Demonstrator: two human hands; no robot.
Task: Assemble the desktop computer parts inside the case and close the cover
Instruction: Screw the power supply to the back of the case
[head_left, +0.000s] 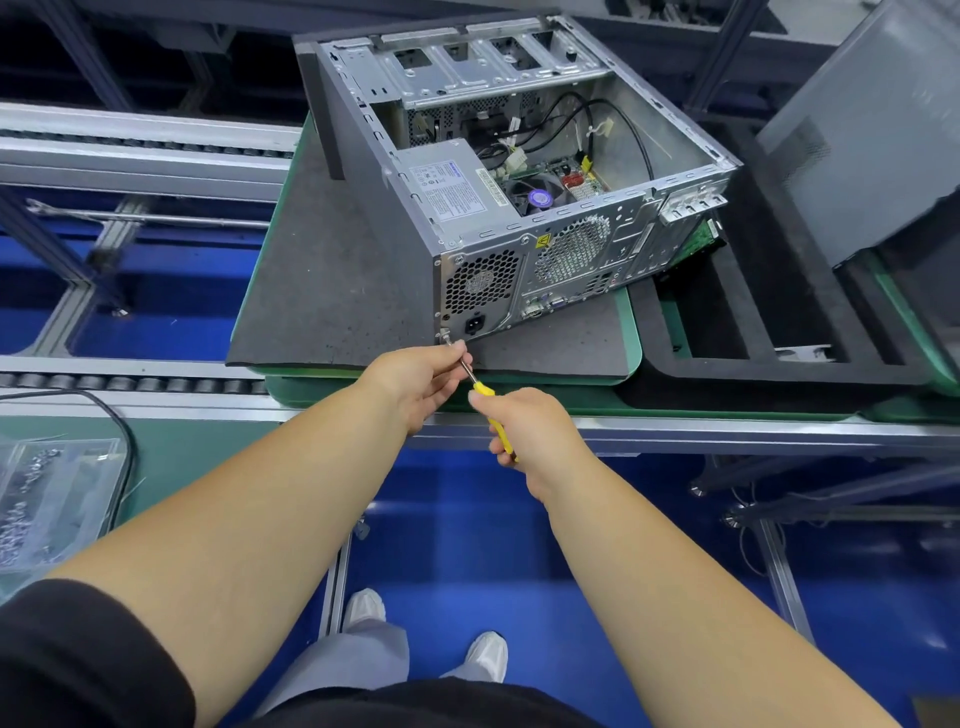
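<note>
One computer case lies on its side on a dark foam mat, its open side facing up and its long axis running from the near rear panel away toward the front bezel at the far left. Inside it sit one grey power supply, just behind the rear panel's left corner, and one fan to the right of that, with black cables looping beyond.

One screwdriver points up and to the left at the near bottom-left corner of the rear panel, where its tip meets a screw; its long axis slants from that corner down toward the person. The right hand is wrapped round the yellow handle. The left hand pinches the metal shaft just below the tip.

To the right of the case, one grey cover panel stands tilted. Far to the left of the case, one clear bag of screws lies on the green counter.
</note>
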